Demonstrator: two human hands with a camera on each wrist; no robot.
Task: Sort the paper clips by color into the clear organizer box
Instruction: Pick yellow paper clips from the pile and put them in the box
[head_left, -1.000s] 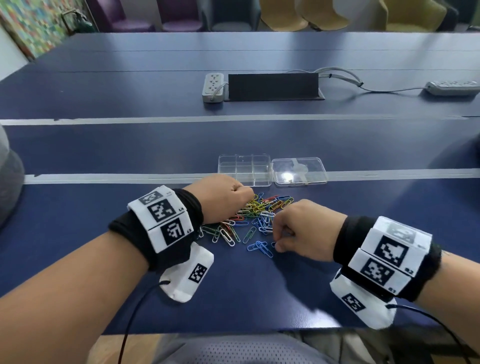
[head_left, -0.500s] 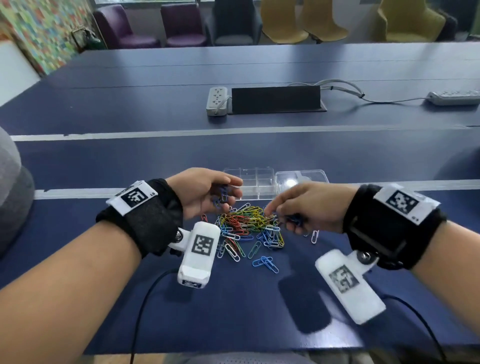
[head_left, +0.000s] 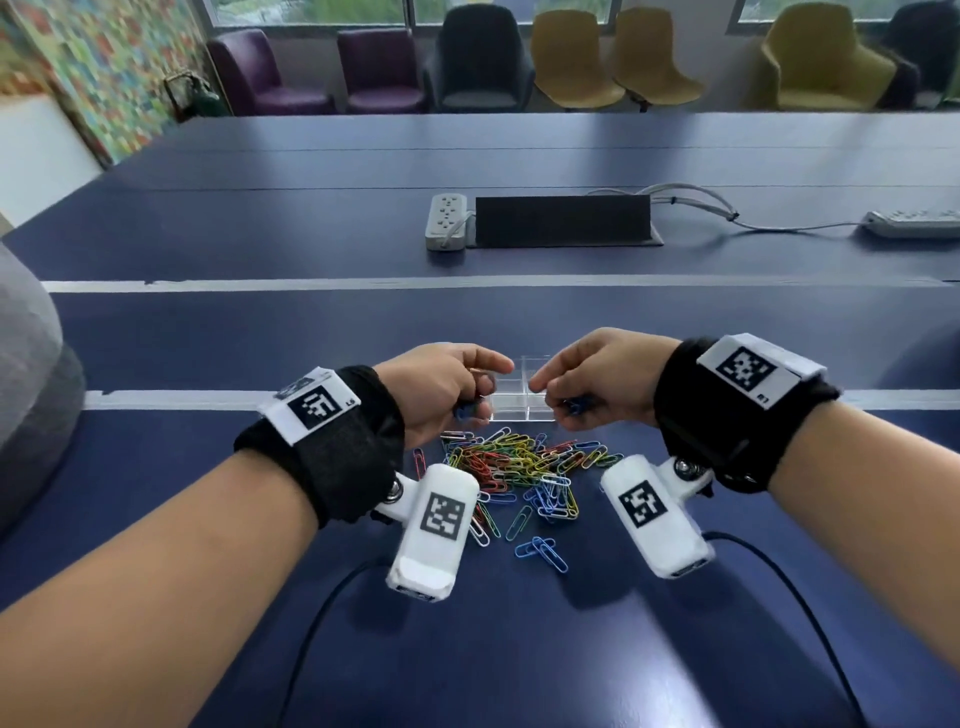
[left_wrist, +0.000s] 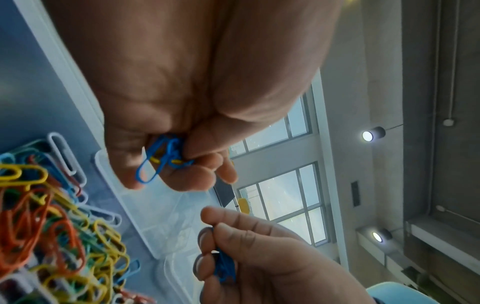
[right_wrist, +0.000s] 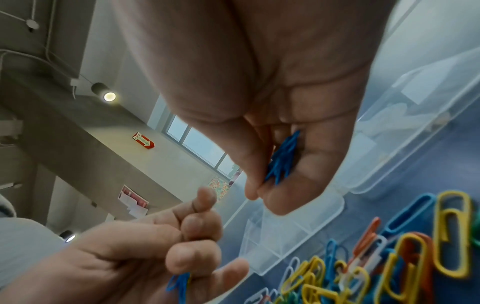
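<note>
A heap of mixed-colour paper clips (head_left: 524, 467) lies on the blue table (head_left: 519, 649), just in front of the clear organizer box (head_left: 519, 402). My left hand (head_left: 447, 389) is raised over the box's left edge and grips a bunch of blue paper clips (left_wrist: 163, 156), with a yellow one among them. My right hand (head_left: 587, 384) hovers over the box's right side, holding blue paper clips (right_wrist: 281, 162) in its curled fingers. The box's lid and right half are hidden behind that hand in the head view.
A few loose blue clips (head_left: 540, 551) lie nearer me than the heap. Farther back stand a white power strip (head_left: 445, 221), a black cable box (head_left: 563, 221) and a second strip (head_left: 914, 223). Chairs line the far wall.
Both hands have lifted from the heap with blue clips in them and moved forward over the organizer box, drawing closer together.
</note>
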